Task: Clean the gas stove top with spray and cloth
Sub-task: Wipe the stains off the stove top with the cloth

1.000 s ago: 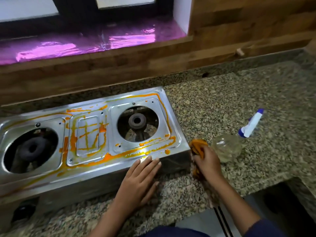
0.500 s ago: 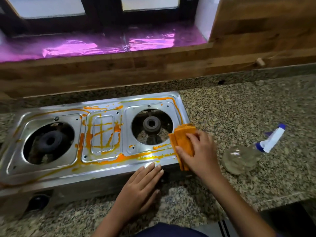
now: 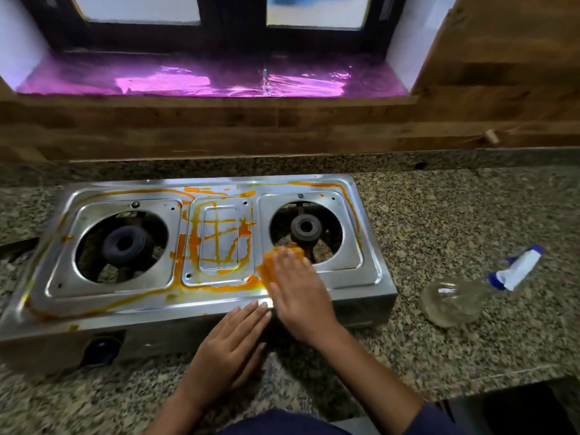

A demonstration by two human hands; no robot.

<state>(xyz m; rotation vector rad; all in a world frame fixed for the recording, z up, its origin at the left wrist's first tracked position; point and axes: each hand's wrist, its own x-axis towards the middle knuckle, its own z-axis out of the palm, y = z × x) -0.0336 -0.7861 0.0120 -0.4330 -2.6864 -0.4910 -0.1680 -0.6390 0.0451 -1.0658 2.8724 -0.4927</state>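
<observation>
Right hand (image 3: 301,287) flat, pressing orange cloth (image 3: 266,267), mostly hidden beneath; left hand (image 3: 232,343) flat against stove (image 3: 370,274) front.

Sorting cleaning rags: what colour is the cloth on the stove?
The cloth is orange; head view.

Home kitchen: a two-burner steel gas stove (image 3: 361,285) at frame centre sits on a speckled granite countertop (image 3: 455,215), a spray bottle (image 3: 452,301) lying at right, wood-look wall panelling (image 3: 282,127) behind, and a dark-framed window (image 3: 141,7) across the top, its sill (image 3: 204,80) lined in shiny purple foil.
</observation>
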